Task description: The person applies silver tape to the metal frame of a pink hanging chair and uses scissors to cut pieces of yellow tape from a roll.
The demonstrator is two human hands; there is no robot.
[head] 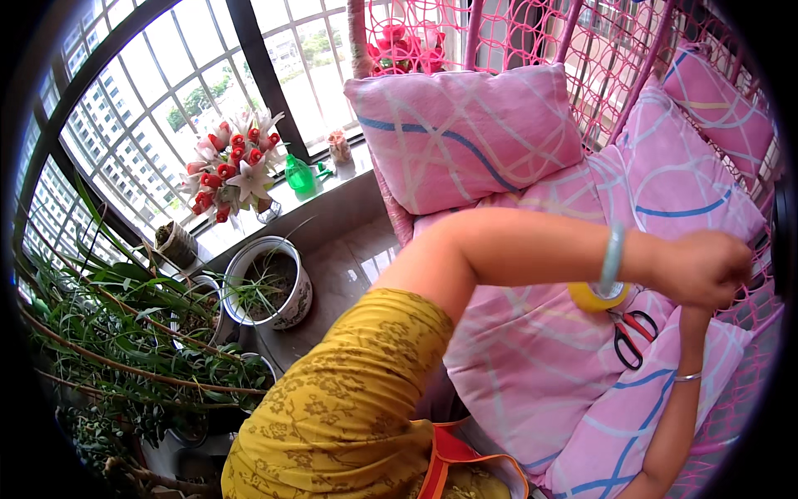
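My left arm, with a jade-coloured bangle (613, 259) at the wrist, reaches across to the right. My left hand (707, 268) is curled into a fist and slightly blurred. Whatever may be inside its fingers is hidden. From the lower right my right forearm rises, wearing a thin silver bracelet (688, 377). My right hand (699, 305) is mostly covered by the left one, so its fingers are out of sight. Below my left wrist, a roll of yellow tape (586, 298) lies on the pink cushion (523, 362). Scissors (636, 337) with red-and-black handles rest beside it.
Pink pillows (461, 134) line a seat of woven pink cord (523, 31). On the windowsill (243, 232) stand artificial flowers (234, 165) and a green spray bottle (300, 174). Potted plants, one in a white pot (293, 305), crowd the left side. A red apron strap (442, 449) crosses my yellow clothing.
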